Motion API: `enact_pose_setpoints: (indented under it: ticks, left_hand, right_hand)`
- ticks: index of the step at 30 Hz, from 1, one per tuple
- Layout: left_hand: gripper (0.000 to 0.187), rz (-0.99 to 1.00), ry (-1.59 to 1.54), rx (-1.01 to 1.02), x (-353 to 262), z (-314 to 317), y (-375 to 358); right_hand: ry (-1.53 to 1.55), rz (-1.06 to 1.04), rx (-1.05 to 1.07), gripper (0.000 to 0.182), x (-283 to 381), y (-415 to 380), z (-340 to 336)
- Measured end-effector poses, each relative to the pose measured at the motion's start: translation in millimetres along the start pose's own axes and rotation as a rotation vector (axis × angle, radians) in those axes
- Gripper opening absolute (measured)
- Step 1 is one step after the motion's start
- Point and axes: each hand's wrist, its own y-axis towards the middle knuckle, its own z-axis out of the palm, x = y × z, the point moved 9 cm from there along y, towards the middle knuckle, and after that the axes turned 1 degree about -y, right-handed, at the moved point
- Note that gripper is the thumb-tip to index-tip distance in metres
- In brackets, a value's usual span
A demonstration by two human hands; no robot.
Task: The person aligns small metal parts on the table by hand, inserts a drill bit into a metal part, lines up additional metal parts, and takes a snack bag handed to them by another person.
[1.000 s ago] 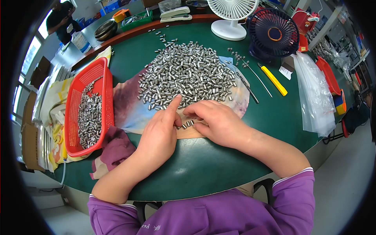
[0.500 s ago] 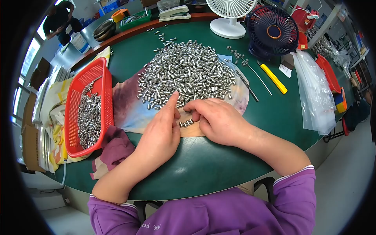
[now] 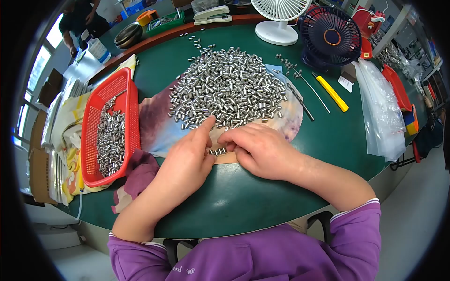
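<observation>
1. The left hand (image 3: pixel 187 161) lies flat on the patterned cloth (image 3: pixel 157 126), index finger stretched out to touch the near edge of the pile of small metal cylinders (image 3: pixel 227 89) — the other fingers loosely curled, holding nothing
2. The right hand (image 3: pixel 260 150) rests just beside it, fingers bent down onto the cloth at the near edge of the pile; whether it grips a piece cannot be told
3. A short row of metal cylinders (image 3: pixel 217 151) lies between the two hands, just nearer the person than the pile
4. Left of the pile, a red basket (image 3: pixel 91 117) holds more cylinders
5. Right of the pile on the green counter (image 3: pixel 243 196) — a yellow utility knife (image 3: pixel 332 92) and a clear plastic bag (image 3: pixel 380 112)
</observation>
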Motion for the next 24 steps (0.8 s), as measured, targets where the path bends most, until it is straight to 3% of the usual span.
enact_pose_setpoints:
  ticks: [12, 24]
  left_hand:
    - [0.065, -0.001, -0.194, -0.036, 5, 12, 5]
    - [0.072, -0.024, -0.264, 0.027, 6, 22, 5]
  right_hand:
    - [-0.132, 0.024, -0.026, 0.012, -11, -2, -4]
    - [-0.061, 0.062, 0.029, 0.021, -10, -4, 3]
